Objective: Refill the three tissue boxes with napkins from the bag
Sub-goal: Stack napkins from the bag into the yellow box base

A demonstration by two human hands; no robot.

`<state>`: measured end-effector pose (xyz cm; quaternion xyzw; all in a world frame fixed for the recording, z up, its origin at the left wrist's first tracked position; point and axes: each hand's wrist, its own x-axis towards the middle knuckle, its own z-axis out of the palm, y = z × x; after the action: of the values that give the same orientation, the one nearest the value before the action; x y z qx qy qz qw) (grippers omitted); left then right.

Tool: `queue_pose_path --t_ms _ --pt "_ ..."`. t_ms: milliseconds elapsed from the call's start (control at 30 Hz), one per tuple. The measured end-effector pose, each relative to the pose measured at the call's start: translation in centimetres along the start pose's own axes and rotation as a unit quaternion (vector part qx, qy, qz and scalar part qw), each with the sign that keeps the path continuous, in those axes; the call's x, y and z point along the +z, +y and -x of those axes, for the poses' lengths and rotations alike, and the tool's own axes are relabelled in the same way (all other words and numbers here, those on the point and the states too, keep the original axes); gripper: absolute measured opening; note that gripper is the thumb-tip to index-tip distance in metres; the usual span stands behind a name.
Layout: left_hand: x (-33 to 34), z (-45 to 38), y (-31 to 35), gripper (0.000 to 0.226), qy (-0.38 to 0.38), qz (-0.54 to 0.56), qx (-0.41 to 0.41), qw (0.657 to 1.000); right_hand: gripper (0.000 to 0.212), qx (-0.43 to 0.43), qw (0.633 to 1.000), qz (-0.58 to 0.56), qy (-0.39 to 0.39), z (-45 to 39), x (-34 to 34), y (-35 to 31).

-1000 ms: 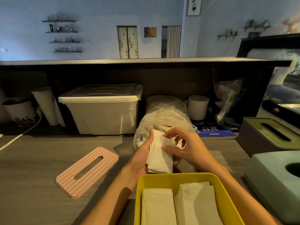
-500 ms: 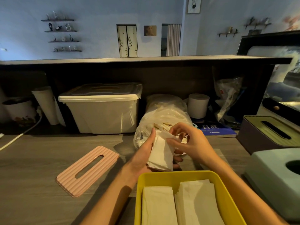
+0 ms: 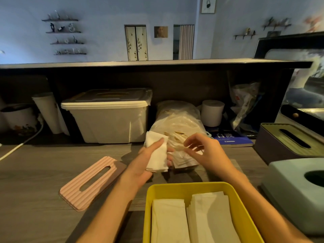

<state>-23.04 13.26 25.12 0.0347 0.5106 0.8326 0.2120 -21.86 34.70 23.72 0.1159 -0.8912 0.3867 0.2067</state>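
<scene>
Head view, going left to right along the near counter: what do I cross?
Pink ribbed lid → left hand holding a stack of napkins → right hand at the napkin bag → purple tissue box → pale green tissue box.

A lidded white storage bin (image 3: 107, 118) sits under the long dark shelf (image 3: 154, 64); left of the bin stand rolled paper (image 3: 50, 113) and a white pot (image 3: 18, 118); right of it, a paper roll (image 3: 212, 113), a blue book (image 3: 231, 139), a crumpled packet (image 3: 244, 104).
</scene>
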Motion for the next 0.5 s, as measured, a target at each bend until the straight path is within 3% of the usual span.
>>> queue_pose_path --t_ms 100,167,500 --pt "-0.7 -0.3 0.4 0.049 0.057 0.003 0.032 0.998 0.050 -0.022 0.988 0.132 -0.079 0.1 1.3 1.8" --pt "-1.0 -0.3 0.2 0.051 0.080 -0.004 0.037 0.996 0.056 -0.013 0.990 0.129 -0.056 -0.2 2.0 2.3" --pt "0.1 0.2 -0.3 0.051 0.113 -0.027 0.044 0.992 0.031 -0.085 0.980 0.148 0.100 -1.1 2.9 2.0"
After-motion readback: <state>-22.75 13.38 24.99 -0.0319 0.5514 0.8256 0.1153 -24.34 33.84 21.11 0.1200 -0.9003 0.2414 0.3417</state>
